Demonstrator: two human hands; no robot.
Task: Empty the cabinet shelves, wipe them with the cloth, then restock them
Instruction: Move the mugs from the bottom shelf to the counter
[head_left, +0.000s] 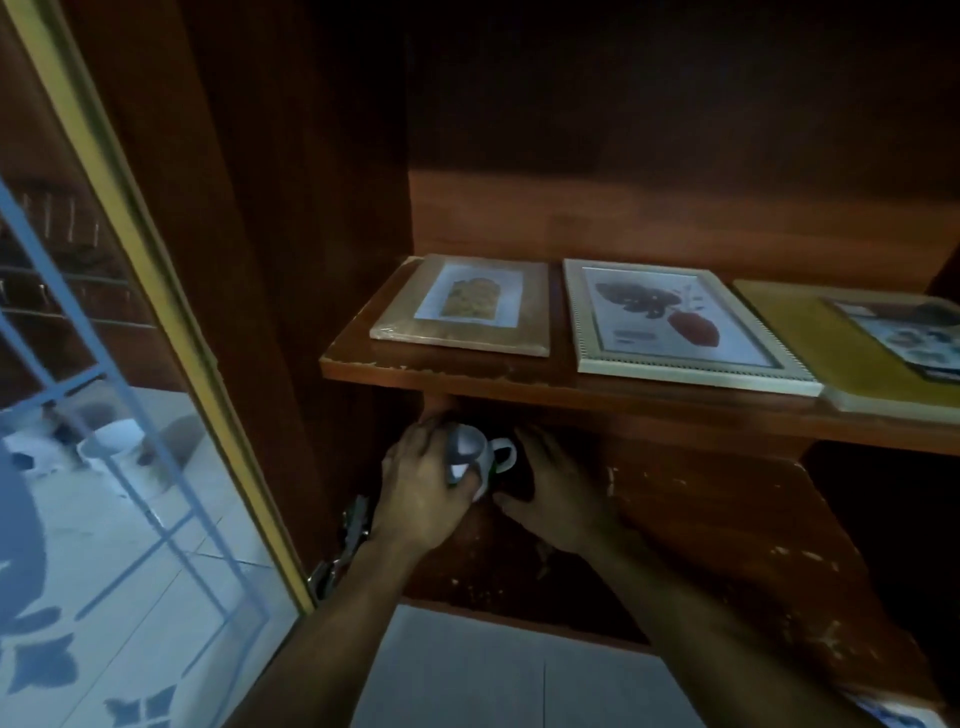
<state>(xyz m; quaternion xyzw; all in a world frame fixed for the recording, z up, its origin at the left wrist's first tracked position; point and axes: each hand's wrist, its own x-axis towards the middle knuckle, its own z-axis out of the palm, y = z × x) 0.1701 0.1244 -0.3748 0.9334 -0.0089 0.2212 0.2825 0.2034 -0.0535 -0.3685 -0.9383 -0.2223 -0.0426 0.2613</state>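
The left hand (421, 488) curls its fingers (431, 428) round the mug (480, 452), far left on the lower shelf (701, 519) beneath flat-lying frames (467, 306), likely so it clears the low overhang, while the right hand (556, 493) hovers by the handle, its grip lost in shadow.

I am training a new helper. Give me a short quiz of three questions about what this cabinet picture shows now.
1. How many picture frames lie flat on the upper shelf?
2. Which hand grips the white mug? A) left B) right C) neither
3. True or false: the white mug stands on the upper shelf beside the frames.
Key: 1. three; 2. A, the left hand; 3. false, the mug is below that shelf.
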